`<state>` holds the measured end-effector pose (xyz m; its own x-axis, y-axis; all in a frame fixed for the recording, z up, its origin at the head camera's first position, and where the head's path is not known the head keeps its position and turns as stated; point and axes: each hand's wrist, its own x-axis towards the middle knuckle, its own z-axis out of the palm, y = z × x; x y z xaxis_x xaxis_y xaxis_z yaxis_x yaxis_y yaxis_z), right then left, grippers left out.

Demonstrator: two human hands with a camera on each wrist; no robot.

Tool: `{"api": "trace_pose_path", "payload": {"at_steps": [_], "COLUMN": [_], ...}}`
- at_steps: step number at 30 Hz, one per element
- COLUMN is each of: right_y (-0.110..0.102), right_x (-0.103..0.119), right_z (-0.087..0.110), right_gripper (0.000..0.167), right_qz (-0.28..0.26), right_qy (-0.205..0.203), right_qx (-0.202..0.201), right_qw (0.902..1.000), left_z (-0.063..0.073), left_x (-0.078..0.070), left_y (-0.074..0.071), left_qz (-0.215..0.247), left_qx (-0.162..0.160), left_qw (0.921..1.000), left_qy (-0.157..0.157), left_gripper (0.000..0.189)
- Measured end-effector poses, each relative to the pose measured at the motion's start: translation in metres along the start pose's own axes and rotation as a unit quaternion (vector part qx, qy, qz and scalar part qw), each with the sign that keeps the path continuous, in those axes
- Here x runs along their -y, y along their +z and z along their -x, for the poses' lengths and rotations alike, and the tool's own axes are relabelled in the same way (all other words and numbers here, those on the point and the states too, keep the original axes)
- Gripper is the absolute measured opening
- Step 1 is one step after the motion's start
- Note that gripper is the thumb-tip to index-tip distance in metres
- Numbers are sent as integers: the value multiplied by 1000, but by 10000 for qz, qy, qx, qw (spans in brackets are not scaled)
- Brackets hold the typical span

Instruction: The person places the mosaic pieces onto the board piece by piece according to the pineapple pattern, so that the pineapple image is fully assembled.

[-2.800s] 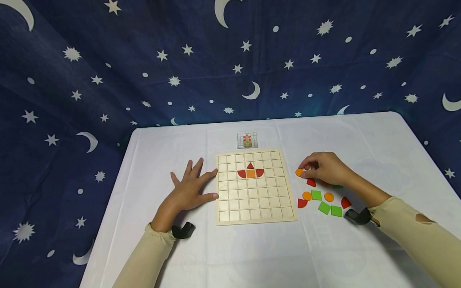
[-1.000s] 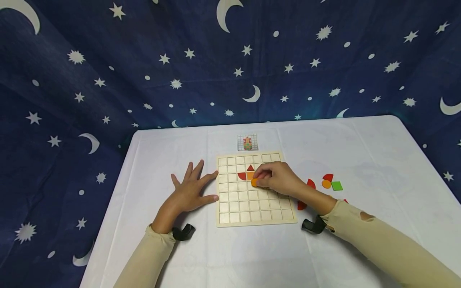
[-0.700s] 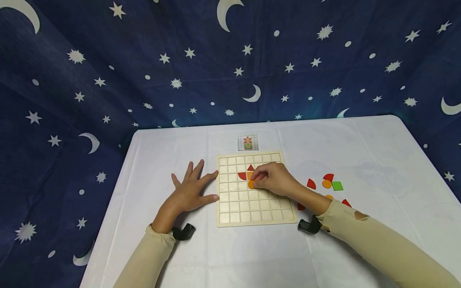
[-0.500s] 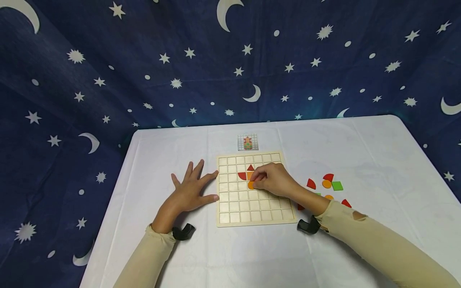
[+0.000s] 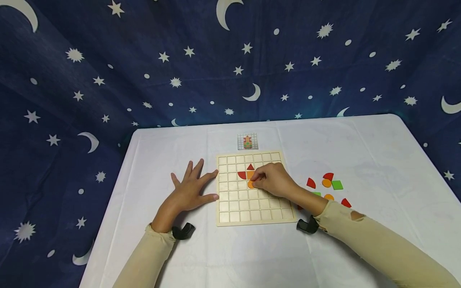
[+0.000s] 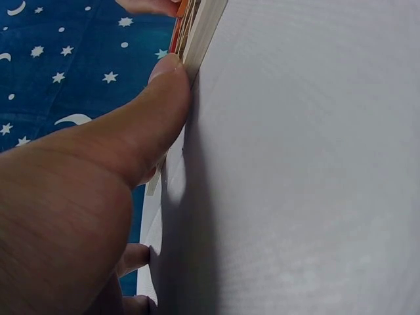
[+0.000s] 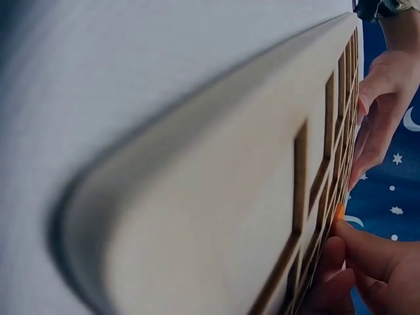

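where the right hand [image 5: 271, 179] pinches, an orange disc [image 5: 250, 184] juts past its fingertips [image 7: 353, 236].

The bare left hand [image 5: 189, 193] lies splayed, palm down, toward the left edge of the white-clothed table [image 5: 381, 160]; the bare right hand [image 5: 274, 179] pinches.

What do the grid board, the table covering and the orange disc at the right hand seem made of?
Grid board: probably wood, pale and matte, with brown recessed edges in the right wrist view. Table covering: likely white cloth, matte, showing faint fold lines. Orange disc: smooth, evenly coloured; painted wood or plastic, cannot tell.
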<state>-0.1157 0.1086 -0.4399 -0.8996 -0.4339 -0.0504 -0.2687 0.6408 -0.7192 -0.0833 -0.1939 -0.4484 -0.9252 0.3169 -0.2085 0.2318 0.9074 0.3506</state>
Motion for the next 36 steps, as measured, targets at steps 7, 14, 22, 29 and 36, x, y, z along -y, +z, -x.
{"api": "trace_pose_path", "payload": {"at_steps": [7,14,22,29,36], "right_y": [-2,-3,-5,-3,-16], "right_x": [1,1,1,1,0], "right_z": [1,3,5,5,5], "right_gripper": [7,8,10,9,10], "right_qz": [26,-55,-57,-65,-82], "right_qy": [124,307,365,343,429], "right_qx": [16,24,33,37,-24], "right_qw": [9999,9995,9993,9994,9990], "left_z": [-1,-1,-1,-1,0], "left_x": [0,0,0,0,-1], "left_y": [1,0,1,1,0], "left_qz": [-14,5,7,1,2], "left_qx": [-31,-41,-42,-10,15], "left_qw": [10000,10000,10000,10000,10000], "left_qy": [21,7,33,-5,-21], "left_gripper": [84,84,83,84,84]}}
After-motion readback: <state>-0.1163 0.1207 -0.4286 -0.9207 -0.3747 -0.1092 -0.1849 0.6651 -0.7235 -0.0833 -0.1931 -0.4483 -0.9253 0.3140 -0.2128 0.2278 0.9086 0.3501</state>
